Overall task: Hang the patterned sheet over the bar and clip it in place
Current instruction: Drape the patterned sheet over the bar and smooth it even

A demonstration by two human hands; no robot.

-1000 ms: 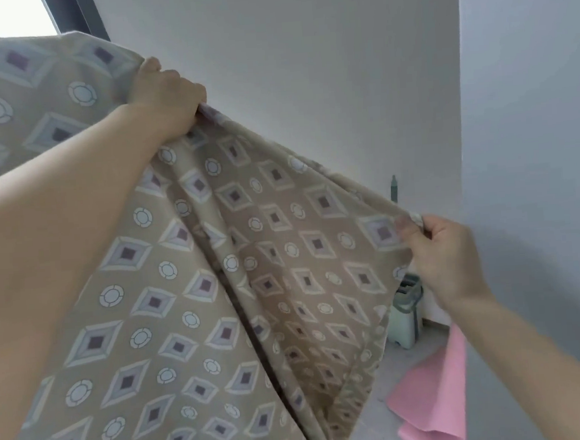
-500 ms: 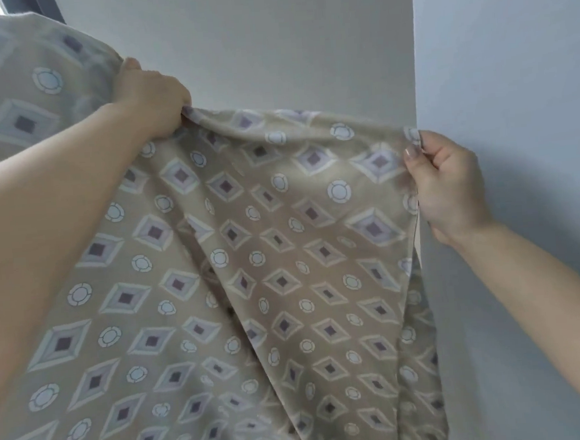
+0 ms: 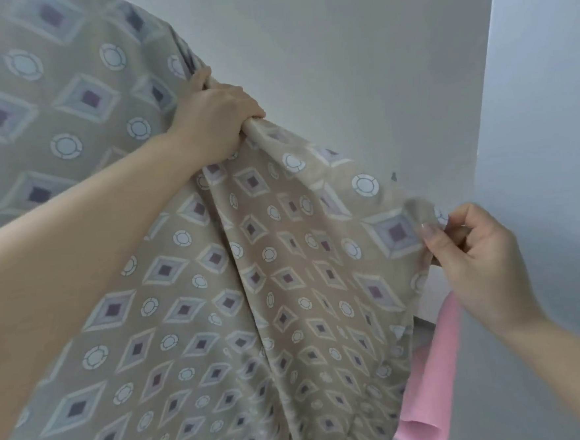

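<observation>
Sagging lower on the right than before, the patterned sheet (image 3: 286, 288) is hanging between the hands, left hand (image 3: 213, 122) clenching a bunched fold high, right hand (image 3: 472, 251) pinching its right edge.

No readable text, labels or numbers.

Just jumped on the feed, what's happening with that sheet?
A person holds the patterned sheet up before a white wall. The left hand grips a bunched fold high up; the right hand pinches its corner lower down. No bar or clip is in view. A pink cloth shows at lower right.
</observation>
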